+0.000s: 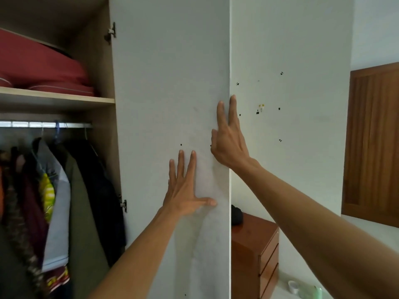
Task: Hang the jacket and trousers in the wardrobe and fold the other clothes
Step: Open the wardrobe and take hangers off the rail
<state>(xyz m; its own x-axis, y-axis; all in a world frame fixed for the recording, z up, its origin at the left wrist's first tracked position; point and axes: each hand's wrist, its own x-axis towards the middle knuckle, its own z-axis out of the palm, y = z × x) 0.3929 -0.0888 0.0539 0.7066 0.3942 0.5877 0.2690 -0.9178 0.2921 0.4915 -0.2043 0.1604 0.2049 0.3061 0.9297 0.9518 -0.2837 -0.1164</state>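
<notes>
Under both hands stands the open wardrobe door (168, 104): the left hand (185, 190) lies flat on its face, the right hand (228, 141) rests straight-fingered at its free edge, neither gripping. Left of them the jacket (84, 201) hangs on the rail (45, 124), soft and probably light, best handled by its hanger.

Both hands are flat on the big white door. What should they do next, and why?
Probably push the white wardrobe door shut. The left hand lies flat on its face, the right hand rests at its free edge, and the dark jacket already hangs on the metal rail inside.
</notes>
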